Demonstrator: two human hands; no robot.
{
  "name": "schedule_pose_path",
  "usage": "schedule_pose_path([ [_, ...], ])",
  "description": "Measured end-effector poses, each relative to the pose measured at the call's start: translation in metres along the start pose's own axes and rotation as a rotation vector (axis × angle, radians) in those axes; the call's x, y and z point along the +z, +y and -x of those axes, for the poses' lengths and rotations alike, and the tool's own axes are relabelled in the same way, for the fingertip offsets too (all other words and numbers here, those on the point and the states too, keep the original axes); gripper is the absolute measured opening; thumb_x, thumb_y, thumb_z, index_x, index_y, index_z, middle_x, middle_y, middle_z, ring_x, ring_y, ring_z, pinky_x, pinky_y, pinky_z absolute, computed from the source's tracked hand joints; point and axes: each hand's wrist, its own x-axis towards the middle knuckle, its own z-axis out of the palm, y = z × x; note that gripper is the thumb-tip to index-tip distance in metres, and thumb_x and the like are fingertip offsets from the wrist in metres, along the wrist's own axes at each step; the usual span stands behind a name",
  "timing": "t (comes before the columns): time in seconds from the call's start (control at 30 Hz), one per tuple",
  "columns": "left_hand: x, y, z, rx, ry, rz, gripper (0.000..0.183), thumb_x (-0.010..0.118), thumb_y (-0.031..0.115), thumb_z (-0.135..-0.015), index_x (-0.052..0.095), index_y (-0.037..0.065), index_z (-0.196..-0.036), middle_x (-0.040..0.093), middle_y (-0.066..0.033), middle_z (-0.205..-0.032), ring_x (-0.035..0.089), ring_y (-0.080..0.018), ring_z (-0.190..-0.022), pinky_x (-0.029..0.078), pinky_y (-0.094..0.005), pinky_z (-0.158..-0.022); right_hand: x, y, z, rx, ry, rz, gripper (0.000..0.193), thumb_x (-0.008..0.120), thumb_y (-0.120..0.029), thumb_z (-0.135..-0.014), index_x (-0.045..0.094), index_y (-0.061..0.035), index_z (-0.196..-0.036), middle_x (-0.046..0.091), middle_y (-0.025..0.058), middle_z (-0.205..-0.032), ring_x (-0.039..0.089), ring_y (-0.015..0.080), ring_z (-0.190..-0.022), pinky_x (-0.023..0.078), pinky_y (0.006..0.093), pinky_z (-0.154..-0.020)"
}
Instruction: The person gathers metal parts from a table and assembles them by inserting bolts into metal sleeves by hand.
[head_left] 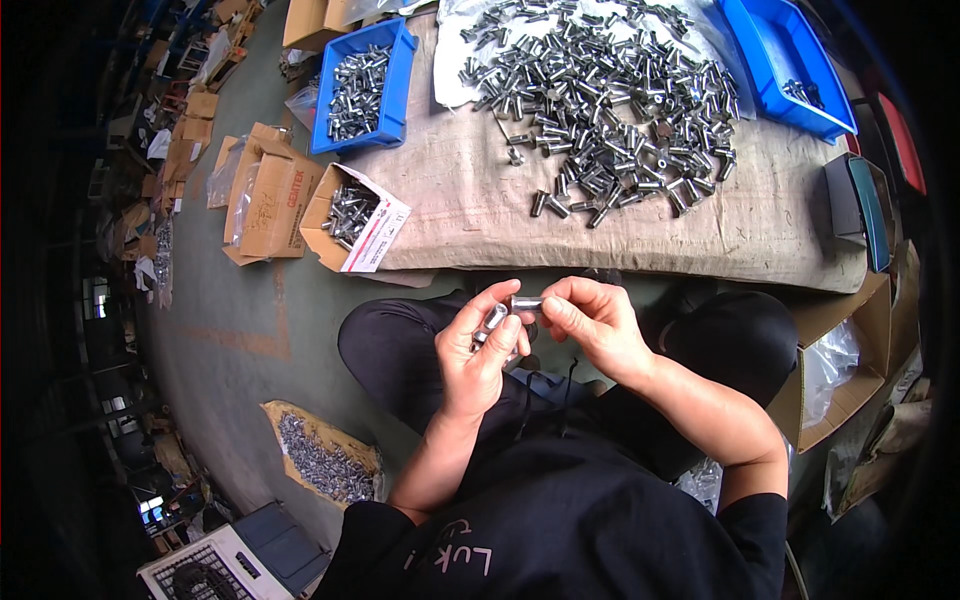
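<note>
My left hand (474, 358) is closed loosely around several short metal sleeves (494, 316), their shiny ends showing between thumb and fingers. Between the thumb and fingertips of my right hand (602, 325) is one metal sleeve (526, 303), lying roughly level, its wider end toward the left hand. The two hands are close together above my lap, just in front of the table edge. A large loose pile of similar metal sleeves (610, 110) spreads over the cloth-covered table (480, 215) ahead.
A blue bin (404, 95) full of metal parts stands at the table's left, beside a small carton (385, 235) of parts. At the far right is another blue bin (790, 60) with a few pieces. Small parts lie on a yellowish sheet (365, 455) on the floor. An open box (845, 370) stands right.
</note>
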Motion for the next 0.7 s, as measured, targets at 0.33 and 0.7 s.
schedule_pose_path([
  [0.33, -0.0006, 0.0011, -0.0002, -0.002, 0.0, -0.003, 0.03, 0.055, 0.003, -0.084, 0.052, -0.002, -0.113, 0.061, -0.0084, -0.082, 0.053, -0.008, -0.061, 0.043, -0.0193, -0.056, 0.004, -0.0026, -0.0008, -0.076, 0.0, -0.02, 0.013, 0.059, -0.013, -0.083, 0.059, 0.0001, -0.086, 0.056, 0.0006, -0.077, 0.048, 0.0061, -0.065, 0.039, 0.0194, -0.058],
  [0.7, 0.0021, -0.0002, 0.0014, 0.001, 0.036, -0.115, 0.03, 0.055, 0.002, -0.083, 0.05, -0.004, -0.112, 0.06, -0.0089, -0.083, 0.052, -0.0084, -0.058, 0.035, -0.0175, -0.047, -0.0012, 0.0053, -0.0006, -0.337, 0.023, 0.385, 0.012, 0.064, -0.01, -0.078, 0.059, 0.0002, -0.084, 0.054, 0.001, -0.072, 0.047, 0.0059, -0.062, 0.04, 0.0202, -0.056],
])
